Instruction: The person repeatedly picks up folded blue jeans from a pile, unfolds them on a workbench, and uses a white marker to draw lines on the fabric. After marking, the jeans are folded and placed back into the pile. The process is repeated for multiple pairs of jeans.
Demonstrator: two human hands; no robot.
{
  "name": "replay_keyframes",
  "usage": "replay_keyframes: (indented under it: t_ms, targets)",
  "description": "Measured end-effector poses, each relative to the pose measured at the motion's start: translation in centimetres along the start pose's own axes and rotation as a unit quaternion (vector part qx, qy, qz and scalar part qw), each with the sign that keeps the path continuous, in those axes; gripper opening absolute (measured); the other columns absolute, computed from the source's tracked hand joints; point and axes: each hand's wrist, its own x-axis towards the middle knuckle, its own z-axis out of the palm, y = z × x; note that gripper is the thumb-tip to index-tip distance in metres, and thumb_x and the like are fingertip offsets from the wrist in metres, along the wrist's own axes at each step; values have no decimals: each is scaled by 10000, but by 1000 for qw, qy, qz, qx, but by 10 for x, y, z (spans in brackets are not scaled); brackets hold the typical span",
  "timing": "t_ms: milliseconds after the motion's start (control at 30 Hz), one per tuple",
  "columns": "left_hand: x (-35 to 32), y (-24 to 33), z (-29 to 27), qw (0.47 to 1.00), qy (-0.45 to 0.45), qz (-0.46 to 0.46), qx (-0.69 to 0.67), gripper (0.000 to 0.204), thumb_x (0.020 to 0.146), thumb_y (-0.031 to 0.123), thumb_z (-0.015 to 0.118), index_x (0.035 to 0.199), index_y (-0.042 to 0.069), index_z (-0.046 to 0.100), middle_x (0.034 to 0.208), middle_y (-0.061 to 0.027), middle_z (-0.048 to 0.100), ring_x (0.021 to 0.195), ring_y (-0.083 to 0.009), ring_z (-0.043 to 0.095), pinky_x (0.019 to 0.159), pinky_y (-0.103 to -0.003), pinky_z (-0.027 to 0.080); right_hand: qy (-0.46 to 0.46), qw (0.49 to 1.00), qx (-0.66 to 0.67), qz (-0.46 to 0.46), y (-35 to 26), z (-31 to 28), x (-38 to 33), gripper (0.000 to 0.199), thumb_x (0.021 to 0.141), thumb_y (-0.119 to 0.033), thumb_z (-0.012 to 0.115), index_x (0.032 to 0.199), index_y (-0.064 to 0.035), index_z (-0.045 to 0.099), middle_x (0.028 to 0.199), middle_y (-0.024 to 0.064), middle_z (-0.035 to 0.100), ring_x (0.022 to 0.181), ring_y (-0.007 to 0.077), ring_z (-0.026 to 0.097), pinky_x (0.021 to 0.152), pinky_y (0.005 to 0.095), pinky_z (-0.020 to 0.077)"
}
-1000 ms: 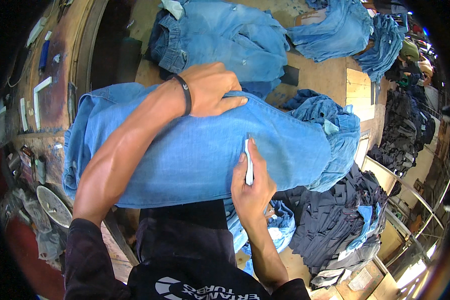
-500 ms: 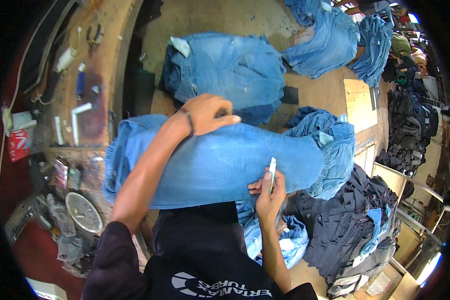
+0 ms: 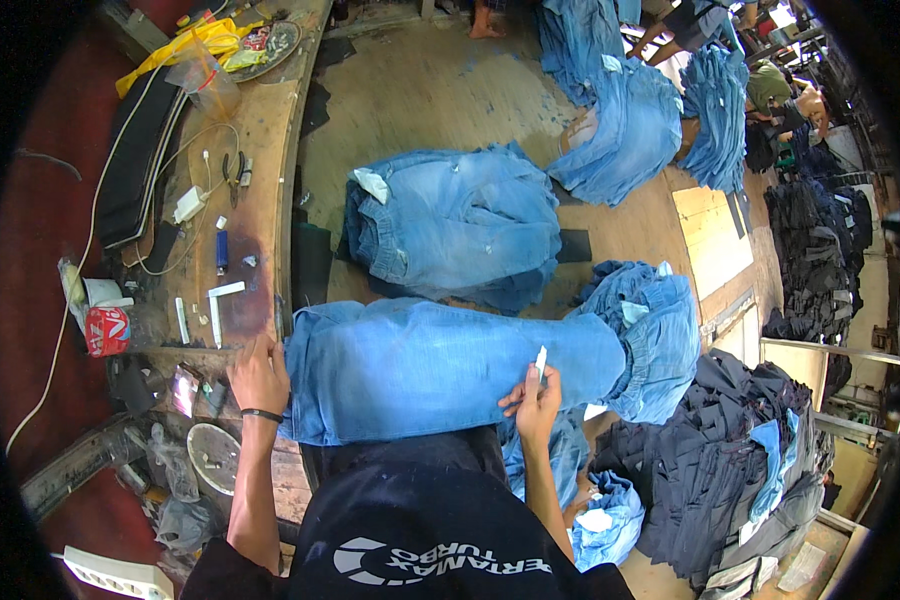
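Observation:
A folded pair of faded blue jeans [image 3: 420,370] lies crosswise in front of me, one leg stretched flat to the right. At its left end is my left hand [image 3: 260,377], wearing a dark wristband, with its fingers closed at the cloth's edge. My right hand [image 3: 535,405] rests over the lower right part of the leg. It grips a slim white stick [image 3: 541,361] between thumb and fingers, tip pointing up and away. The stick's lower part is hidden in the hand.
Stacked jeans [image 3: 460,220] lie beyond, with bunched jeans [image 3: 660,330] at the right end. A dark garment heap [image 3: 710,460] is at lower right. The left wooden bench [image 3: 260,130] holds a blue lighter [image 3: 221,252], pliers and white strips. Other people are at far right.
My left hand has moved from above the middle of the jeans to their left end. My right hand still holds the white stick over the leg. The view has tilted up.

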Motion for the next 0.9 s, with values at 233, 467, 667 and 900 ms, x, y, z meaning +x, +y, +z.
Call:
replay_keyframes:
  t_ms: [233,467,667,900]
  targets:
    - [-20,11,20,990,129,50,9,434,920,406,738,968,11,566,931,-195,637,904,-423,621,822,-499,498,-43,999,29,11,3,-11,1,274,1101,-294,506,1189,-36,483,664,73,573,551,209,677,440,276,511]
    - [-13,29,7,996,-45,57,51,400,973,359,637,898,-33,627,900,-303,675,855,-486,647,743,-523,497,-108,990,63,59,-1,-36,13,274,1097,-294,515,1180,-35,479,690,76,586,584,226,695,474,303,557]
    - [-75,81,3,973,-31,90,-208,430,1049,360,572,853,-22,593,670,-155,491,661,-197,491,630,-414,409,-143,982,99,77,1,-53,13,292,1097,-297,516,1176,-19,474,693,85,590,590,234,700,478,309,563]
    - [-122,91,57,699,-183,-321,-612,753,1056,567,487,1488,-50,486,1437,-167,589,1320,-227,554,1129,-335,417,-212,969,108,73,2,-68,18,290,1103,-287,495,1194,-13,463,698,87,581,580,231,693,487,314,566]
